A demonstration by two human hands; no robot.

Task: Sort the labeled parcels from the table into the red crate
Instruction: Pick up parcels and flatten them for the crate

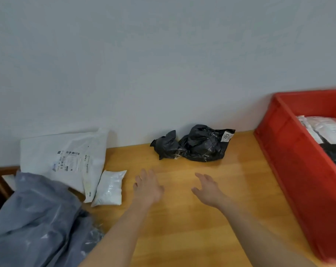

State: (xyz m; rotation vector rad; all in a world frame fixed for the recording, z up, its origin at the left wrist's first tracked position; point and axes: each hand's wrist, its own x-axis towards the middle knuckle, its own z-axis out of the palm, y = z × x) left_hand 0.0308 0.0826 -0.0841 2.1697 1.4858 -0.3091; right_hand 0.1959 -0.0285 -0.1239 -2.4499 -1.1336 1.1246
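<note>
**Black crumpled parcel next in reach, both hands empty**

Black film, heavily creased, wraps the black parcel (200, 144) that lies at the far edge of the wooden table (182, 218), against the wall and well left of the red crate (290, 157). Its long axis is seen running left to right along the wall; the white label (227, 136) sits on the corner turned toward the crate, while a twisted tail points left.

The left hand (148, 186) and the right hand (208, 190) are held above the table nearer than the parcel, fingers spread loosely and nothing gripped.

A slip is judged likely if only the loose tail is pinched: the slack film could stretch or the bulk could swing and catch the crate's near wall. The label could also be folded under and hidden if the bag is bunched further.

At the left, a small white pouch (110, 187) rests against a large white mailer (67, 160), with a grey poly bag (36, 218) nearer; these could be dragged by a forearm. White and dark parcels are already seen inside the crate
</note>
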